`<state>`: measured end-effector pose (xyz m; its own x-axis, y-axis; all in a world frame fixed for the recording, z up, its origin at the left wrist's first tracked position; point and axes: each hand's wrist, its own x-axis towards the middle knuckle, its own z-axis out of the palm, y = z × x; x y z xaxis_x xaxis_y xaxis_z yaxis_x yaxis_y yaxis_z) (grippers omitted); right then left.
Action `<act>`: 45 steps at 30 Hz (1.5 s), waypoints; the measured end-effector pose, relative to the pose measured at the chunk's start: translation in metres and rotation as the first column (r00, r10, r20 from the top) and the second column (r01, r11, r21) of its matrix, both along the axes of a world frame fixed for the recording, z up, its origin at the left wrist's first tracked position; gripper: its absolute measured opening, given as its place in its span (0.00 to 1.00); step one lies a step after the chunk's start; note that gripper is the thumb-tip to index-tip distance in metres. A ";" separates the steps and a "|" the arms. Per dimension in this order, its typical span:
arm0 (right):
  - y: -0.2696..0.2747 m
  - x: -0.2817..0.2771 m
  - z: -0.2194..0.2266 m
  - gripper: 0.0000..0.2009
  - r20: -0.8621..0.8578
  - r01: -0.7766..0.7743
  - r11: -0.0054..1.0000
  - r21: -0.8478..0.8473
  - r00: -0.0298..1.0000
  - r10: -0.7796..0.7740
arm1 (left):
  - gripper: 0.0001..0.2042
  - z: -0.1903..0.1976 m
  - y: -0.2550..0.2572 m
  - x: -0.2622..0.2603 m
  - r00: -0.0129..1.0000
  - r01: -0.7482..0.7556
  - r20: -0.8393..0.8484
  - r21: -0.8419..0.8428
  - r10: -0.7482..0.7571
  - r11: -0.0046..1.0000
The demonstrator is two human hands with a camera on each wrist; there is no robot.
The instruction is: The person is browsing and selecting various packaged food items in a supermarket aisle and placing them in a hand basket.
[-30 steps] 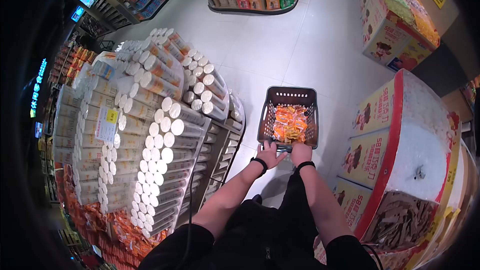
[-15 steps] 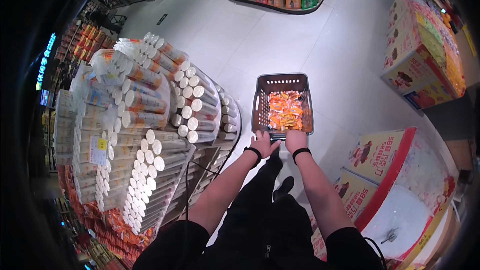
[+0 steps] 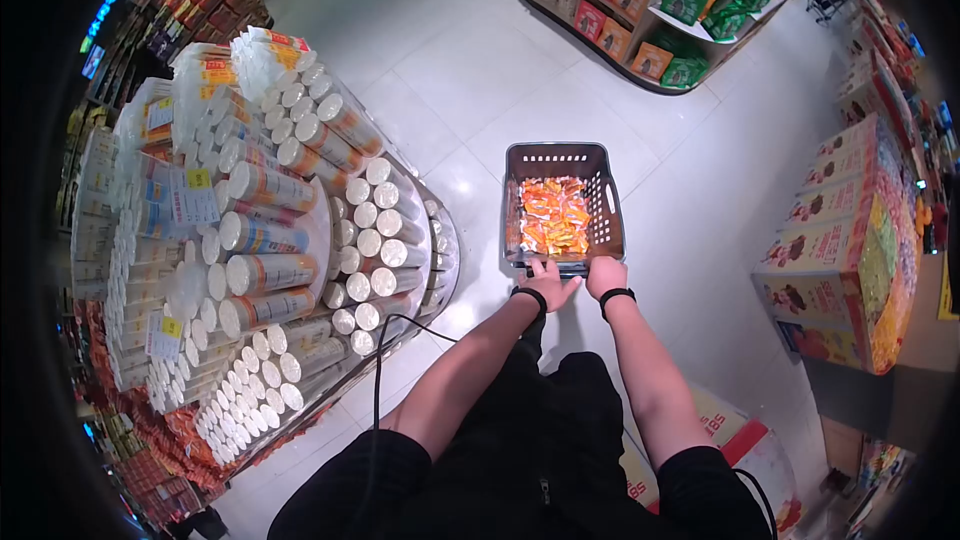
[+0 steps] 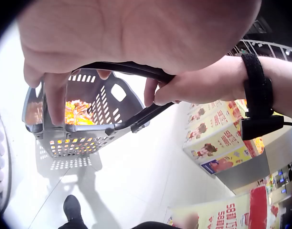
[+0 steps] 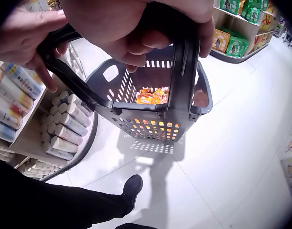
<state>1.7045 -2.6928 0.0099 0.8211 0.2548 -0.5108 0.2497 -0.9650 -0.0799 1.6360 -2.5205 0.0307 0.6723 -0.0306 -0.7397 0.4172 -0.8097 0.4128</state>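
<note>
A dark plastic shopping basket [image 3: 606, 208] with perforated walls hangs in front of the person, its shadow on the floor below. Inside lies a heap of small orange-wrapped snacks [image 3: 553, 215]. Both hands are at the basket's black handle [image 5: 72, 86]. The right hand [image 3: 605, 277] grips it with curled fingers, as the right wrist view shows. Beside it, the left hand [image 3: 548, 285] holds the handle near its left corner, palm over the bar and fingers bent down around it. Each wrist wears a black band.
On the left, close by, stands a curved display of stacked white-capped tubes [image 3: 270, 280]. Ahead right is a shelf of green and red pouches [image 3: 690, 0]. Printed cartons [image 3: 810, 290] stand at right, with another carton display [image 3: 760, 450] near the right elbow. Pale tiled floor [image 3: 450, 110] runs between.
The person has moved forward and the view has turned left. The pouch shelf has shifted right, and the near carton display has dropped back beside the right arm. Both hands stay on the handle.
</note>
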 end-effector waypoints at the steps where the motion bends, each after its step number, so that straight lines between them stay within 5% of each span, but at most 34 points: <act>1: 0.006 0.020 0.002 0.11 -0.025 0.004 1.000 -0.011 1.000 -0.004 | 0.50 0.000 0.003 0.018 1.000 -0.020 -0.020 -0.009 0.020 1.000; 7: 0.032 0.143 -0.001 0.11 -0.054 -0.123 0.992 -0.029 0.991 0.121 | 0.50 0.004 0.018 0.119 0.993 -0.116 -0.036 -0.012 0.115 0.993; 9: 0.044 0.179 -0.001 0.10 -0.047 -0.141 0.990 -0.024 0.989 0.140 | 0.49 -0.007 0.023 0.143 0.989 -0.098 0.117 0.083 0.088 0.992; 23: 0.189 0.459 -0.039 0.07 0.053 -0.427 0.896 0.126 0.904 0.423 | 0.45 -0.014 0.141 0.391 0.912 -0.410 0.074 0.112 0.404 0.905; 39: 0.419 0.687 -0.071 0.06 0.211 -0.649 0.730 0.213 0.760 0.614 | 0.47 -0.045 0.344 0.597 0.812 -0.583 0.132 0.137 0.569 0.801; 45: 0.527 0.764 -0.066 0.08 0.018 -0.668 0.739 0.090 0.743 0.669 | 0.50 -0.051 0.439 0.667 0.786 -0.618 0.110 0.142 0.608 0.773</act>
